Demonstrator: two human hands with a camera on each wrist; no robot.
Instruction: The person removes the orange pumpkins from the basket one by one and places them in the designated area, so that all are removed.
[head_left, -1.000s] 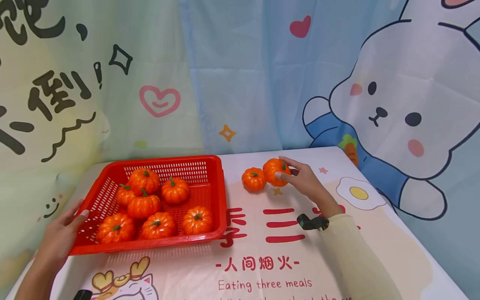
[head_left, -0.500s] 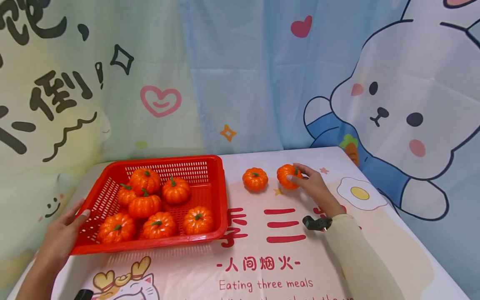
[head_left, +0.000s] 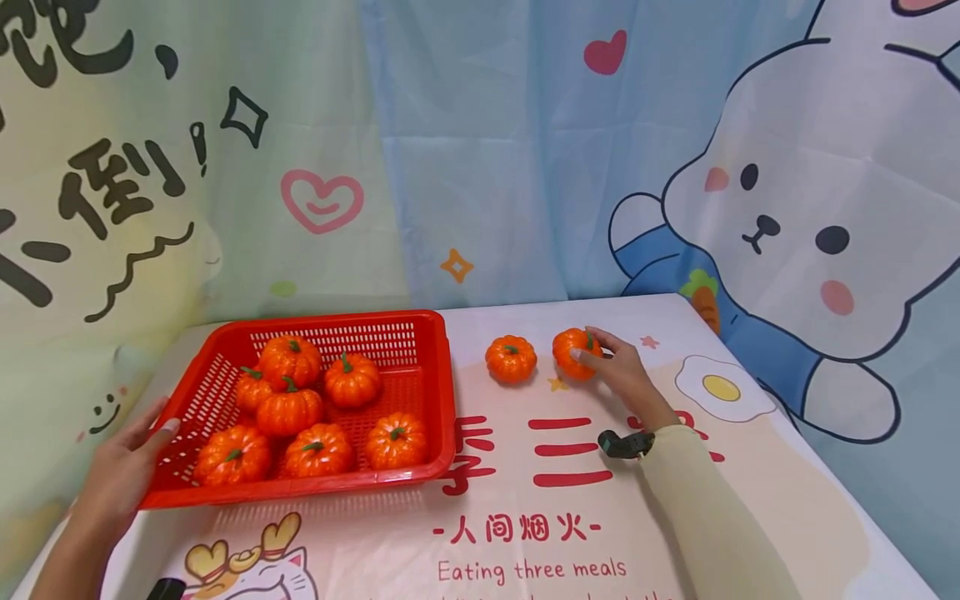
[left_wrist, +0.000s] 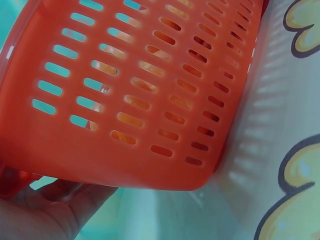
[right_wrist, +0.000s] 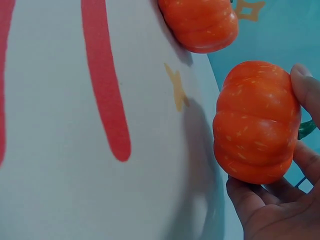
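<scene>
My right hand (head_left: 626, 375) grips a small orange toy pumpkin (head_left: 576, 354), thumb on its near side and fingers behind. In the right wrist view this pumpkin (right_wrist: 256, 122) hangs over the cloth, its green stem turned toward the palm. A second pumpkin (head_left: 511, 360) sits on the table just to its left. At the left, my left hand (head_left: 123, 467) holds the end of a red plastic basket (head_left: 438, 392), thumb over the rim. Its fingers (left_wrist: 92, 200) curl under the basket's end in the left wrist view. Several pumpkins (head_left: 288, 412) lie inside the basket, mostly toward its left and front.
A printed cloth (head_left: 517, 533) with red lettering covers the table. Behind it hangs a cartoon curtain (head_left: 480, 167) that meets the table's back edge. A dark wrist camera mount (head_left: 624, 444) juts from the right sleeve.
The right hand has carried its pumpkin a little right and down, opening a gap from the pumpkin on the table. Over the last half second it barely shifts. Left hand and basket stay put.
</scene>
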